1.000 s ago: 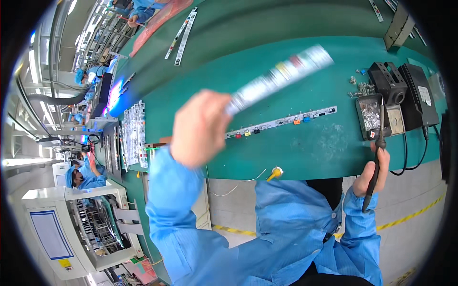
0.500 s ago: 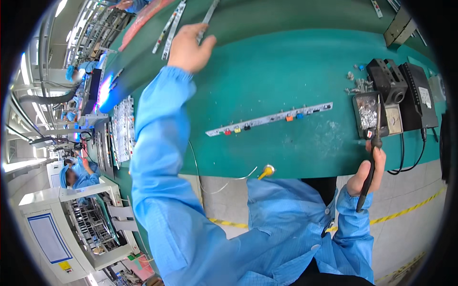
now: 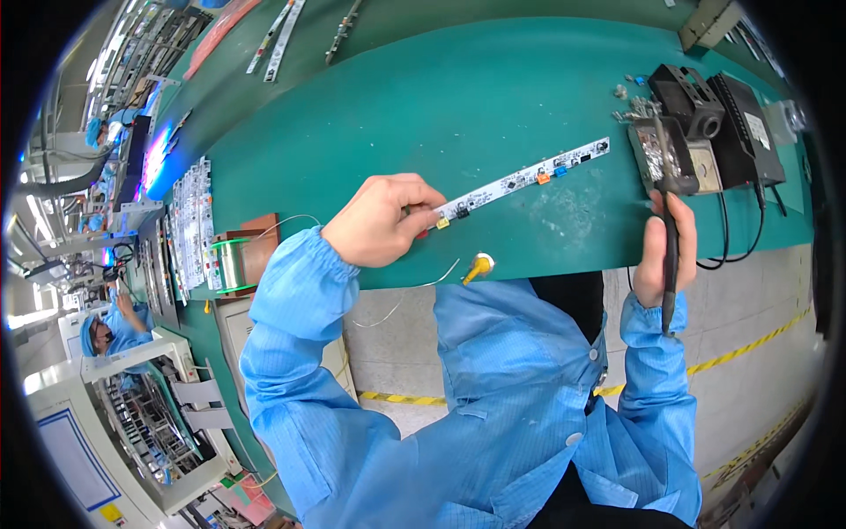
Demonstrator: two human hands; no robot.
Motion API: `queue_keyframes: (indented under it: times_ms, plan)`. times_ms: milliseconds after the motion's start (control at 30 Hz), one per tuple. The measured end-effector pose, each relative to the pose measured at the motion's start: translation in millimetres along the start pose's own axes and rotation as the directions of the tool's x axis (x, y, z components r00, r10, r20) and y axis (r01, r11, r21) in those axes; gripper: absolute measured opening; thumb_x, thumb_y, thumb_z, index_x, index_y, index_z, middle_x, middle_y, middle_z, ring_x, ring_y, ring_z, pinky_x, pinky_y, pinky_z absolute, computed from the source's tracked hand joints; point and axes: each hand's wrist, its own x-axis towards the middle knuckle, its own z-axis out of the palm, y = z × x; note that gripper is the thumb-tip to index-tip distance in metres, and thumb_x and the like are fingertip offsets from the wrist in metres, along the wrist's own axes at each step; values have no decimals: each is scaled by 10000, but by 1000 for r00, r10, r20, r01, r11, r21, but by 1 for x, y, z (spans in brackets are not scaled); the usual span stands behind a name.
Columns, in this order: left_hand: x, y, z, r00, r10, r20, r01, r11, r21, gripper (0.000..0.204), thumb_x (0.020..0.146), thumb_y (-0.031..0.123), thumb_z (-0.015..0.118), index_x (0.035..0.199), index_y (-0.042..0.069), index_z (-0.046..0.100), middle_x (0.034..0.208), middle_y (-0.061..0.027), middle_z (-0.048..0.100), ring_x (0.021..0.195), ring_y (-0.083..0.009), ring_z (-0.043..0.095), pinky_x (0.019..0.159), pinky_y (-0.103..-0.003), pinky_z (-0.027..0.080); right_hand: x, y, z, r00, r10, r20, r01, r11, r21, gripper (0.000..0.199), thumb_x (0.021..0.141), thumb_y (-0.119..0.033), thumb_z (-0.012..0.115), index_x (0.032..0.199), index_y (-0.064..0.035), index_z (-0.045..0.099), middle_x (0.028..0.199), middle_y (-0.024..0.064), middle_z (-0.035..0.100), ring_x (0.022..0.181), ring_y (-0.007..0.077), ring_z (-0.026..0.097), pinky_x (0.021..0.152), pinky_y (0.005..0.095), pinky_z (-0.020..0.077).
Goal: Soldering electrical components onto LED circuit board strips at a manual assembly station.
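At the middle of the green bench, my left hand pinches the left end of a long, narrow white circuit board. The board slants up to the right, its face showing small red, yellow, black, orange and blue connectors along it. On the right, my right hand grips a soldering iron by its dark handle. The iron's tip points away from me, over a small tin of silvery solder scraps; whether it touches them I cannot tell.
Behind the tin stand a black iron holder and a black soldering station with cables. A solder wire spool sits left of my arm. A yellow-tipped piece is at the near edge. More boards lie left; strips lie beyond.
My left hand has come back from a far strip, leaving it there, and has taken hold of the near board's left end. The board's face has turned upward. My right hand keeps the iron.
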Motion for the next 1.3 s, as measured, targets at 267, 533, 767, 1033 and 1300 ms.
queue_keyframes:
  times_ms: [267, 533, 767, 1033, 1300]
  plan:
    - [-4, -21, 10, 997, -31, 72, 39, 993, -113, 138, 822, -12, 610, 943, 0, 675, 819, -83, 616, 744, -178, 602, 656, -299, 484, 23, -20, 27, 943, -141, 301, 223, 940, -259, 428, 737, 86, 661, 1151, 11, 582, 1074, 192, 617, 969, 306, 623, 835, 337, 485]
    - [-40, 13, 31, 887, 234, -398, -123, 950, 286, 154, 690, 38, 705, 838, 44, 664, 863, -94, 597, 765, -284, 592, 673, -369, 487, 18, -11, 27, 971, -71, 226, 106, 983, -149, 360, 790, 72, 627, 1144, 34, 573, 1075, 174, 630, 950, 248, 639, 820, 317, 506]
    - [-80, 2, 74, 926, 179, -332, -66, 944, 324, 187, 649, -16, 730, 809, 43, 655, 849, -85, 588, 752, -265, 588, 644, -352, 477, 19, -14, 28, 981, 2, 195, 18, 994, -105, 339, 796, 26, 646, 1129, 32, 584, 1025, 181, 638, 906, 257, 640, 787, 328, 510]
    - [-66, 54, 120, 817, 173, -550, -252, 965, -72, 253, 647, -66, 707, 882, 17, 669, 707, -72, 575, 546, -203, 586, 441, -307, 436, 0, -22, 10, 974, 1, 226, -36, 988, 150, 400, 912, -94, 536, 1288, 2, 444, 1095, 218, 599, 849, 176, 545, 797, 318, 460]
    - [-4, 94, 155, 825, 215, -522, -393, 883, -257, 252, 606, -35, 755, 840, 18, 677, 641, -48, 598, 463, -165, 537, 423, -273, 385, -19, -48, -3, 932, -49, 360, -57, 959, 277, 565, 798, 77, 606, 1287, -139, 424, 1146, 269, 501, 767, 194, 565, 560, 296, 487]
